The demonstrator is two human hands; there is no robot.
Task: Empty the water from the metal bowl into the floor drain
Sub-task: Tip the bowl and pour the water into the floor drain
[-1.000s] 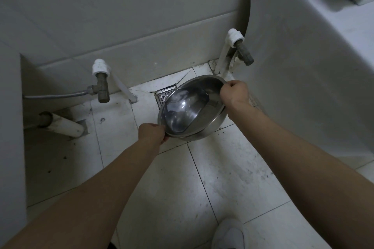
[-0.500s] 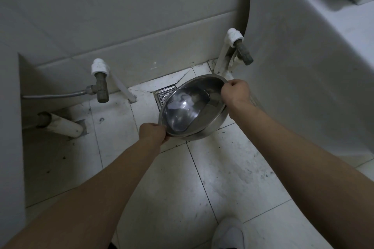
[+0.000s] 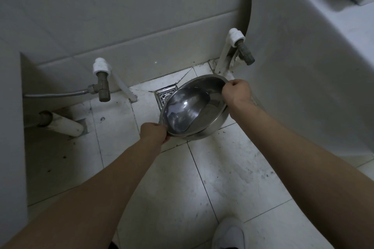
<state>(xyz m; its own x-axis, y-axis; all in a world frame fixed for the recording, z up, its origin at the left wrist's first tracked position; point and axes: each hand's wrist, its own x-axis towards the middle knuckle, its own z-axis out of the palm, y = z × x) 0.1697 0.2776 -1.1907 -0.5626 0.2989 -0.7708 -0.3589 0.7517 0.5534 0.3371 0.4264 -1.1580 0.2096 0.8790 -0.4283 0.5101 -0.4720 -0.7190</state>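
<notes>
A shiny metal bowl (image 3: pixel 210 115) hangs above the tiled floor, tilted down toward its left rim. Water pools in the lower left part of its inside. My left hand (image 3: pixel 153 132) pinches the near left rim. My right hand (image 3: pixel 235 92) grips the far right rim and holds it higher. The square metal floor drain (image 3: pixel 165 95) lies just beyond the bowl's left edge, and the bowl hides most of it.
A brass valve on a white pipe (image 3: pixel 102 81) with a braided hose sticks out at the left. A second valve (image 3: pixel 243 52) stands at the right next to a large white fixture (image 3: pixel 303 87). A white pipe (image 3: pixel 62 125) lies on the floor. My shoe (image 3: pixel 230 234) shows at the bottom.
The bowl has tipped a little further to the left, and the water has spread toward the lower rim. Both hands keep their hold.
</notes>
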